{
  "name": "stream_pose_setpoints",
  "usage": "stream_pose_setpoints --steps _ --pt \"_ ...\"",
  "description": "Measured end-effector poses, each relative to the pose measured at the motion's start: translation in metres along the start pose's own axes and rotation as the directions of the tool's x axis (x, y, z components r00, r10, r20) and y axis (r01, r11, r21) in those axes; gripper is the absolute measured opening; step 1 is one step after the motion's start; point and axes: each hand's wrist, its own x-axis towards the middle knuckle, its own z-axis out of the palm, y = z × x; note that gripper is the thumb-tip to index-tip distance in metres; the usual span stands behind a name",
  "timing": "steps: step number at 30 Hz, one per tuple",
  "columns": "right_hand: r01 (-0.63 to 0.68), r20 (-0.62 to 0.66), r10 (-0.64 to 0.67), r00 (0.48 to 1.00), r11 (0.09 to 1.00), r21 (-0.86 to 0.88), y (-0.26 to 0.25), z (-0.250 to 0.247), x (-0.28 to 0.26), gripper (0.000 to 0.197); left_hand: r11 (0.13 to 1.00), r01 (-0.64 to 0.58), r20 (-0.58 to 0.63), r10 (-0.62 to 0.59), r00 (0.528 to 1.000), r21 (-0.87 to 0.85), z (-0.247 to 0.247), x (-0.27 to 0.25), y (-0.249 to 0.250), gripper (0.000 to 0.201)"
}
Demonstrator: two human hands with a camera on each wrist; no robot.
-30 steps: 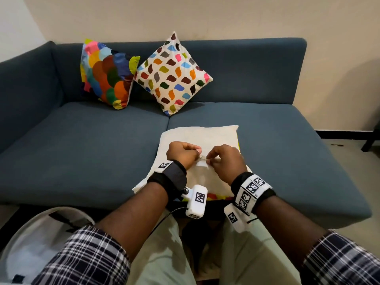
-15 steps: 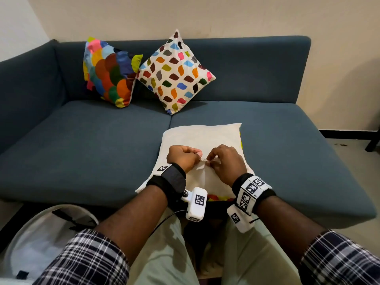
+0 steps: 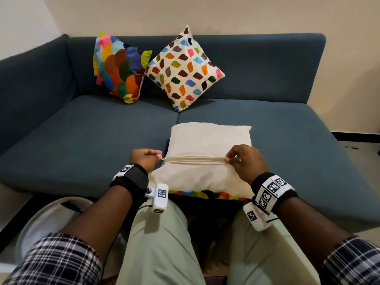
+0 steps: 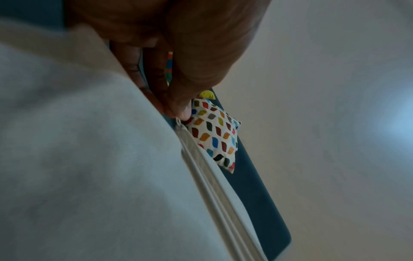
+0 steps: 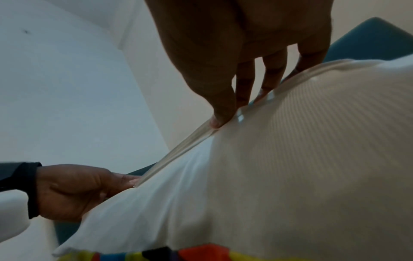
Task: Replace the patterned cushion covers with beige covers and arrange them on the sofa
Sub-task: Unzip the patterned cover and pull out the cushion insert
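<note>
A cushion in a beige cover (image 3: 207,145) lies flat on the blue sofa seat (image 3: 82,145) in front of me, its closed zip (image 3: 193,160) running left to right. My left hand (image 3: 144,159) pinches the zip pull (image 4: 178,121) at the cover's left end. My right hand (image 3: 242,161) pinches the zip seam (image 5: 214,123) near the right end. A multicoloured cover (image 3: 207,194) peeks out under the cushion's near edge. Two patterned cushions lean on the backrest: a scale-patterned one (image 3: 119,66) and a white leaf-patterned one (image 3: 183,70).
The sofa's left armrest (image 3: 30,79) rises at the left, the backrest (image 3: 267,64) runs behind. A white basket (image 3: 47,221) sits on the floor by my left knee. Bare floor (image 3: 362,149) shows at the right.
My hands, close together at the middle of the zip before, have moved apart: the left drew the pull to the cover's left end, the right slid toward the right end.
</note>
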Motion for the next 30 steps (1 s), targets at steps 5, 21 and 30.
stream_pose_setpoints --steps 5,21,30 --pt "0.072 0.029 -0.073 0.997 0.997 0.028 -0.023 0.002 -0.007 0.017 0.992 0.071 0.059 -0.077 0.995 0.105 0.008 0.001 -0.016 0.033" --pt "0.132 0.347 -0.144 0.927 0.99 0.057 -0.076 0.051 -0.045 0.032 0.913 0.385 0.394 -0.308 0.866 -0.134 0.017 -0.05 0.012 0.053" --pt "0.204 0.118 -0.194 0.974 0.976 -0.073 -0.076 0.064 -0.053 0.075 0.837 0.374 0.241 -0.298 0.924 -0.4 0.052 -0.073 0.027 0.071"
